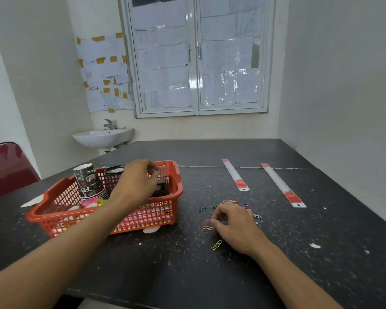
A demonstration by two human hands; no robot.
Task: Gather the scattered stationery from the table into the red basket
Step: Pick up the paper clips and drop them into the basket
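- The red basket (158,210) is showing glossy plastic lattice.
- The desk (187,275) is looking matt, dark, rough-speckled.
- The paper clips (217,244) are showing smooth coloured coating.
- The paper cups (87,179) are showing smooth printed paper.

The left hand (138,177) hangs over the red basket (180,186), covering most of a dark box (161,188); its curled fingertips hide whether they hold anything. The right hand (236,224) covers part of the scattered paper clips (230,201) and seems to pinch a pink paper clip (207,219), mostly hidden. Both forearms run off the bottom edge. A red chair (7,170) is cut off at left. The taped papers (165,63) are too blurred to read.
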